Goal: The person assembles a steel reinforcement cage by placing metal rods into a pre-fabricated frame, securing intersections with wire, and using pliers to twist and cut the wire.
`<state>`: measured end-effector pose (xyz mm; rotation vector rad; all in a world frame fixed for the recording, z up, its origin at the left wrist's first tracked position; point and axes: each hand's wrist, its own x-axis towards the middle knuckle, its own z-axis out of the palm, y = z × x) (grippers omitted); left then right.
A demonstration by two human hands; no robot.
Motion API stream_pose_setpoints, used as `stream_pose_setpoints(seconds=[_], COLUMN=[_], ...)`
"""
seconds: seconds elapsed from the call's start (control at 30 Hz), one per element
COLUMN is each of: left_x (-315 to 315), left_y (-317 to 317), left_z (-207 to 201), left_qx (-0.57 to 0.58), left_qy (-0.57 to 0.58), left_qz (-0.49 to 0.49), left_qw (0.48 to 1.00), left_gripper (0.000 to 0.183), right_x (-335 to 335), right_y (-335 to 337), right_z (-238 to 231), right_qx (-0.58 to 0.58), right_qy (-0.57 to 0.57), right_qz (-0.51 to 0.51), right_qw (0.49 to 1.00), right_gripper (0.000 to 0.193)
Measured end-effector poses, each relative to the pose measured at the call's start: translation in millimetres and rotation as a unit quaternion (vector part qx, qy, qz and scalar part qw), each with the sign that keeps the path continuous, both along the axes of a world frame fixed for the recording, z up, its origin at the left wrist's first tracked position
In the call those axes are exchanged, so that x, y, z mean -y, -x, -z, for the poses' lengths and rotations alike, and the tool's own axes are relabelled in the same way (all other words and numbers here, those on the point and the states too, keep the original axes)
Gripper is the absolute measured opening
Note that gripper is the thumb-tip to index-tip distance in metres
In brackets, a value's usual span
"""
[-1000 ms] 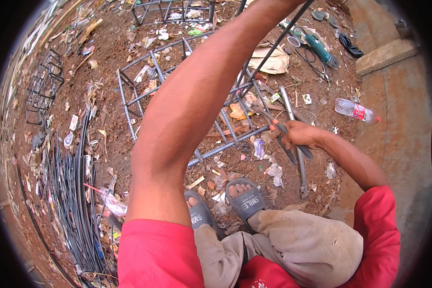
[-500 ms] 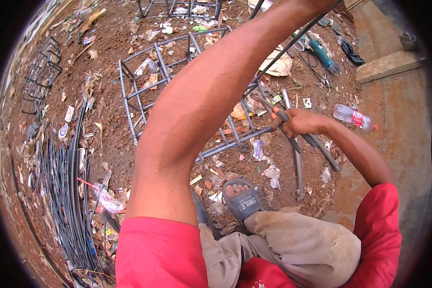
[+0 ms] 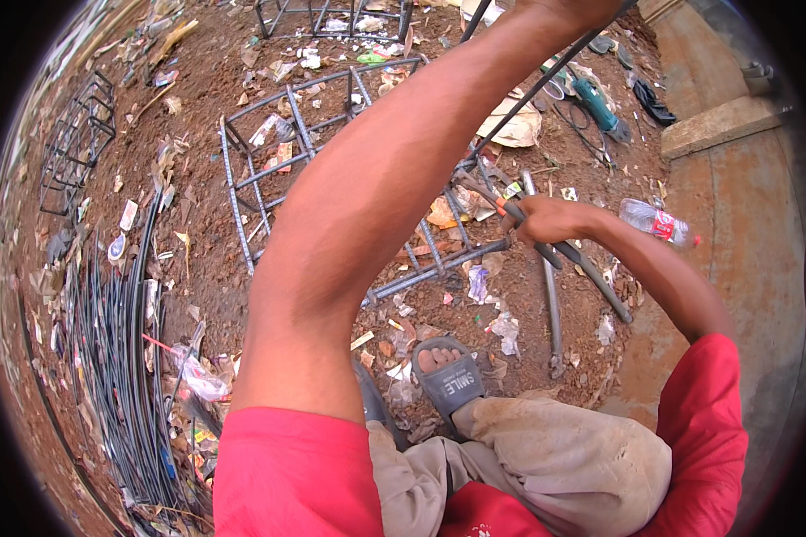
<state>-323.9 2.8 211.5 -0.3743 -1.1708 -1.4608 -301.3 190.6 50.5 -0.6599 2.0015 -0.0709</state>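
My right hand (image 3: pixel 546 219) is closed around a dark metal bar (image 3: pixel 591 277) that slants down to the right over the dirt. Its upper end meets the corner of a rebar cage (image 3: pixel 269 170) lying on the ground. My left arm reaches up across the middle of the picture. My left hand (image 3: pixel 569 7) is cut off by the top edge, so its grip is hidden. A thin dark rod (image 3: pixel 533 94) runs from beside that hand down to the cage corner. My foot in a grey sandal (image 3: pixel 448 380) rests below the cage.
A grey pipe (image 3: pixel 553 304) lies beside the bar. Several long rods (image 3: pixel 116 358) are bundled at the left, with smaller cages at left (image 3: pixel 76 143) and top (image 3: pixel 331 13). A plastic bottle (image 3: pixel 654 219), a green power tool (image 3: pixel 593 100), a plank (image 3: pixel 725 125) and litter lie about.
My right hand has risen slightly and the bar's lower end has swung outward to the right. My left arm has lifted higher, taking the hand past the top edge.
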Motion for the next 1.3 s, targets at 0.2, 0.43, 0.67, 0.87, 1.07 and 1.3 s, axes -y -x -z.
stream_pose_setpoints(seconds=[0.2,0.43,0.67,0.87,1.07,1.3], left_x=[-3.9,-1.3,-1.7,-7.5,-5.8,-3.4], left_y=[2.9,-0.1,-1.4,-3.7,5.4,-7.0], left_z=[-0.7,-0.9,-0.6,-1.7,1.8,1.2], left_qx=[0.024,0.027,0.023,0.017,-0.052,-0.025], left_qy=[0.001,0.006,0.005,-0.009,-0.002,-0.001], left_qz=[-0.003,0.0,0.022,0.024,-0.02,-0.026], left_qw=[1.0,1.0,0.999,1.0,0.998,0.999], left_gripper=[0.046,0.048,0.049,0.048,0.045,0.041], right_x=[-3.8,-11.2,-13.2,-48.2,-30.2,-49.4], right_y=[-0.3,-16.1,-26.1,-22.6,-27.3,-66.7], right_z=[-3.0,-7.1,6.9,45.0,5.4,-11.1], right_qx=[0.005,-0.114,0.081,0.501,0.197,-0.433], right_qy=[-0.013,0.059,0.126,0.273,0.129,0.097], right_qz=[-0.01,-0.073,0.132,0.408,0.187,-0.115], right_qw=[1.0,0.989,0.98,0.712,0.954,0.889], right_gripper=[0.043,0.029,0.03,0.053,0.082,0.055])
